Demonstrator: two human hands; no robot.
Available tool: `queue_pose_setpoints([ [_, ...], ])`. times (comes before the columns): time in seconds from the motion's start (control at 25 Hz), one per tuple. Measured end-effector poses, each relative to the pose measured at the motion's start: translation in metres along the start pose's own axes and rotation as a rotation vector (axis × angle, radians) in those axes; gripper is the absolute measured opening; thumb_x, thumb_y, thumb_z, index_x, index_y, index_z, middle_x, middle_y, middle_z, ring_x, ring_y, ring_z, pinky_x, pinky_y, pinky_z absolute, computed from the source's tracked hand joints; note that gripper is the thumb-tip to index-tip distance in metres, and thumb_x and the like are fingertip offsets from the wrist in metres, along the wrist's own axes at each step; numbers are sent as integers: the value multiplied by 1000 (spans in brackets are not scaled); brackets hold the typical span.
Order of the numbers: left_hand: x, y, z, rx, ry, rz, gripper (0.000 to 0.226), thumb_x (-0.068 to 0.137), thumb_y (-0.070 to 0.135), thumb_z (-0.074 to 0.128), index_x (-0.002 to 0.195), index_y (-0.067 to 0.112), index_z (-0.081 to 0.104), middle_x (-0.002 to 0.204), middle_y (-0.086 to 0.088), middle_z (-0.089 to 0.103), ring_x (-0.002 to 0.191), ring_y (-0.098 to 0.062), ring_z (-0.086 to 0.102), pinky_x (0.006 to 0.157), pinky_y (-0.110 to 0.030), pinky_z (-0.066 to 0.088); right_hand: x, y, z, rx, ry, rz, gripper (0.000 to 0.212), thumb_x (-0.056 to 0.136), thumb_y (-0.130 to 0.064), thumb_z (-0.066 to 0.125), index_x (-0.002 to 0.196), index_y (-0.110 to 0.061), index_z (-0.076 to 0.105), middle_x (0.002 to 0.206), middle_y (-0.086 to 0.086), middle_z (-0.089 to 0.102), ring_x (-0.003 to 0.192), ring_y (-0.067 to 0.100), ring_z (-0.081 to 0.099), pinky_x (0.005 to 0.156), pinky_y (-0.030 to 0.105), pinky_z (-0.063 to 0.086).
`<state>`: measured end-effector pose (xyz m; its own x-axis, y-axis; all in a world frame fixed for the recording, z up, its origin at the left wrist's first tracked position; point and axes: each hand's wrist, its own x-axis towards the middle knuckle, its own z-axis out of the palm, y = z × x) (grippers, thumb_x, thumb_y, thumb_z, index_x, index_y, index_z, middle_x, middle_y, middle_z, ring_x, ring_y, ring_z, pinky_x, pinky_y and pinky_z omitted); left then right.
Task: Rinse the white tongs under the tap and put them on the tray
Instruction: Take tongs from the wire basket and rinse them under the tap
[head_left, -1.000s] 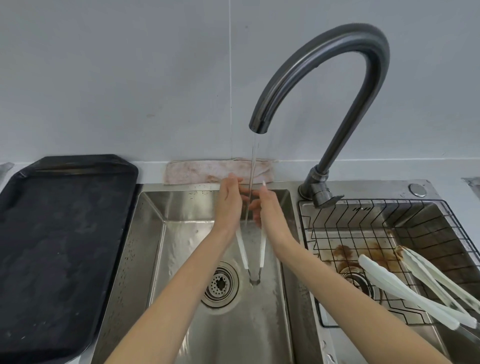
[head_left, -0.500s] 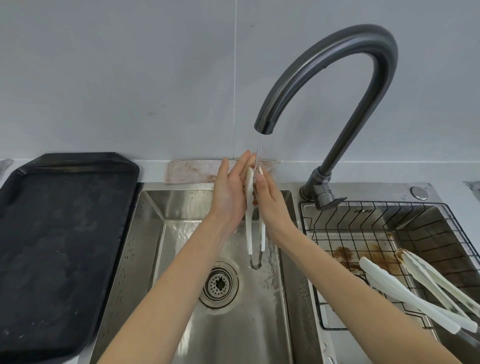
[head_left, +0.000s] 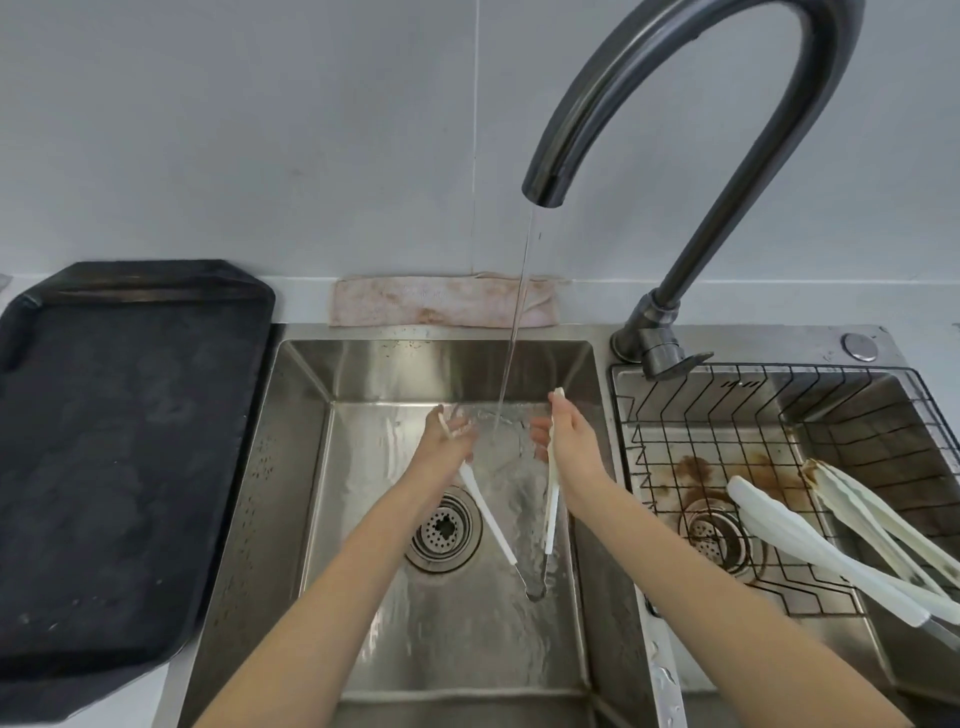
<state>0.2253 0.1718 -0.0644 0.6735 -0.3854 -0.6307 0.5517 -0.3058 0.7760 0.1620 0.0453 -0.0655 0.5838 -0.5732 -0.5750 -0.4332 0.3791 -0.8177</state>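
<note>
The white tongs (head_left: 551, 512) are spread into a wide V over the left sink basin (head_left: 363, 623), hinge end pointing toward me. My left hand (head_left: 447, 441) grips one arm of the tongs near its tip. My right hand (head_left: 569, 447) holds the other arm. A thin stream of water falls from the dark curved tap (head_left: 675, 130) between the two arms and splashes on the basin floor. The black tray (head_left: 119, 457) lies on the counter to the left of the sink.
A wire rack (head_left: 727, 431) sits in the right basin with brown stains under it and two more pairs of white tongs (head_left: 810, 551) lying on it. A stained pink cloth (head_left: 441, 309) lies behind the sink. The drain (head_left: 441, 527) is under my left forearm.
My hands have dropped lower into the basin and moved apart, pulling the tongs from nearly closed into a wide V. The water now runs between the arms.
</note>
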Motion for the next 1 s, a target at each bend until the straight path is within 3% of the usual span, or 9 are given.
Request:
queue_pose_setpoints([
  [0.12, 3, -33, -3, 106, -47, -123, 73, 87, 8, 53, 145, 23, 11, 130, -8, 51, 110, -23, 54, 101, -41, 41, 9, 29, -1, -92, 11, 106, 42, 98, -36, 32, 127, -10, 47, 99, 10, 60, 81, 17, 58, 72, 24, 45],
  [0.24, 5, -51, -4, 143, -36, -198, 70, 90, 11, 48, 146, 27, 9, 102, -10, 58, 87, -20, 56, 79, -34, 50, 18, 57, -5, -105, 33, 210, 33, 97, -39, 33, 116, -17, 48, 84, 3, 54, 71, 13, 51, 69, 23, 42],
  [0.36, 7, -61, -2, 199, -32, -247, 67, 91, 8, 47, 146, 26, 13, 78, -2, 54, 69, -15, 56, 55, -21, 51, 26, 79, -11, -196, 23, 281, 45, 97, -39, 32, 132, -12, 46, 116, 13, 58, 111, 25, 53, 101, 35, 40],
  [0.44, 10, -69, -1, 310, -5, -252, 68, 90, 7, 47, 147, 24, 13, 74, -1, 52, 70, -19, 57, 59, -22, 47, 29, 89, -12, -261, 17, 312, 42, 98, -35, 33, 131, -13, 48, 123, 11, 57, 120, 28, 50, 106, 38, 37],
  [0.6, 11, -80, 0, 373, 19, -293, 68, 90, 9, 46, 147, 25, 12, 73, -2, 52, 64, -13, 52, 58, -23, 43, 29, 104, -17, -288, -2, 366, 22, 97, -26, 38, 114, -23, 52, 81, -1, 52, 77, 17, 49, 79, 32, 41],
  [0.76, 9, -88, 2, 207, 53, -380, 65, 88, 5, 47, 145, 23, 21, 97, -7, 52, 87, -23, 53, 88, -38, 47, 21, 106, -19, -403, -13, 350, 36, 94, -18, 38, 124, -6, 52, 115, 15, 57, 99, 29, 56, 91, 36, 45],
  [0.8, 8, -89, 3, 175, 45, -390, 55, 87, 3, 46, 138, 22, 34, 97, -7, 50, 89, -24, 50, 87, -37, 45, 19, 104, -19, -426, -15, 350, 38, 94, -19, 37, 127, -7, 50, 123, 17, 54, 105, 30, 56, 96, 37, 45],
  [0.88, 3, -90, 3, 130, 39, -387, 28, 86, -2, 41, 96, 22, 54, 86, -7, 48, 85, -24, 47, 76, -34, 41, 16, 100, -18, -451, -33, 352, 40, 94, -21, 37, 131, -8, 45, 130, 18, 50, 114, 33, 53, 102, 41, 42],
  [1.0, -4, -87, 2, 81, 41, -394, 32, 87, -2, 38, 72, 25, 44, 76, -4, 46, 71, -17, 46, 75, -33, 41, 11, 94, -19, -493, -79, 341, 42, 94, -20, 35, 134, -8, 40, 131, 18, 49, 116, 33, 51, 102, 40, 41],
])
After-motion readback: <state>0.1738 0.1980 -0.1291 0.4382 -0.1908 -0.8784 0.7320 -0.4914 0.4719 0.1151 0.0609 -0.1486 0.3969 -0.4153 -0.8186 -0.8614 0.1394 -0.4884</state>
